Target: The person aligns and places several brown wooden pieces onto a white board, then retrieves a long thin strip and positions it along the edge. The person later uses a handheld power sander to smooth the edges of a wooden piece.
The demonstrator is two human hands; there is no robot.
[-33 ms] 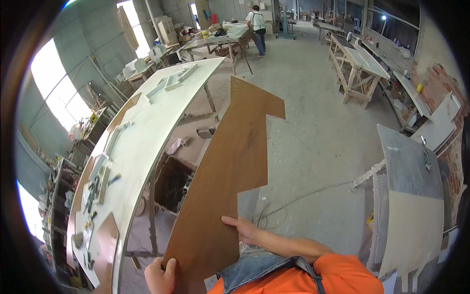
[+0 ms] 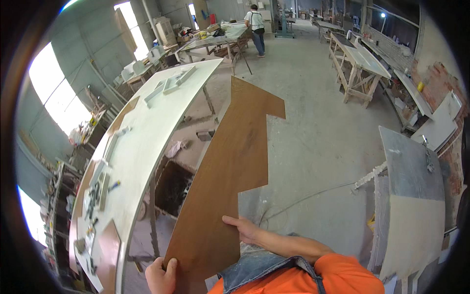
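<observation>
A long brown wooden panel (image 2: 225,152) with a stepped right edge is held out in front of me, its far end pointing away to the upper right. My left hand (image 2: 161,277) grips its near left edge, thumb on the face and fingers out of sight underneath. On the right edge, below the step, my right hand (image 2: 241,229) holds on the same way, thumb on top. To the left of the panel stands a long white-topped table (image 2: 152,122) carrying light strip frames (image 2: 170,85), small tools (image 2: 93,196) and a pinkish-brown offcut (image 2: 108,247).
A dark open box (image 2: 172,188) sits on the floor beside the white table. Two-toned boards (image 2: 411,196) stand at the right, with a cable (image 2: 313,193) on the floor leading toward them. Farther off are wooden trestle tables (image 2: 360,63) and another person (image 2: 256,29) by a cluttered table.
The white table and its surroundings have shifted very slightly in view. Both hands keep the same hold on the wooden panel.
</observation>
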